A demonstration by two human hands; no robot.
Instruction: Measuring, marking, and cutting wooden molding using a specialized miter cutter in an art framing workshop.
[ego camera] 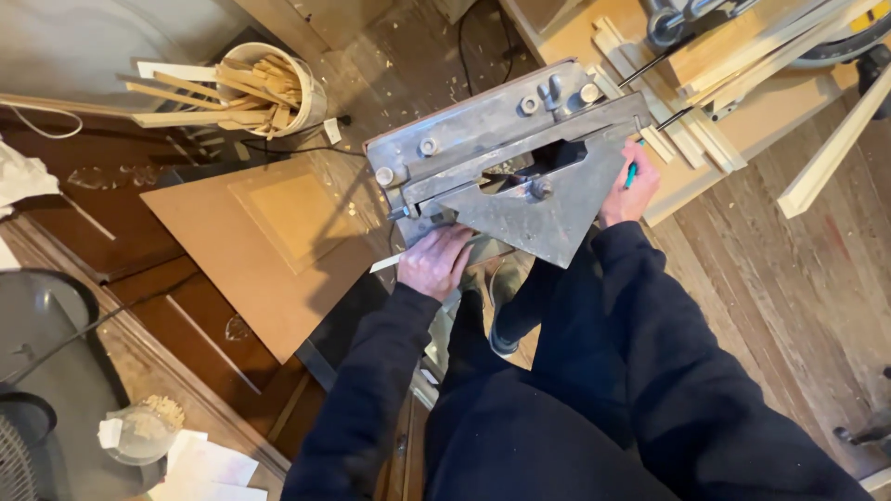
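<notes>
while we stand over the big grey metal cutting machine (520, 158), both of our hands are up against it, one at each side. our left hand (434, 263) lies palm down at the near edge of the machine, with the fingers bent forward. a thin pale wood strip (385, 263) pokes out just beside this hand and seems to run under it. we cannot tell if the fingers grip the strip or only press on it. our right hand (629, 186) is at the far right corner of the machine, closed around a thin teal tool (633, 172) whose tip points up and away from us. we cannot tell if it is a pen or something else.

to us this looks like the lining-up step: the strip is being held at the machine, near the dark slot in its middle. the slot is partly in shadow, so we cannot see a blade. a safe next move would need the strip held flat and steady, and our fingers kept well away from that slot.

near us on the left are a flat brown board (269, 241) and a round pale bucket full of wood sticks (269, 88). more long pale wood strips (705, 93) lie on the bench behind the machine
</notes>
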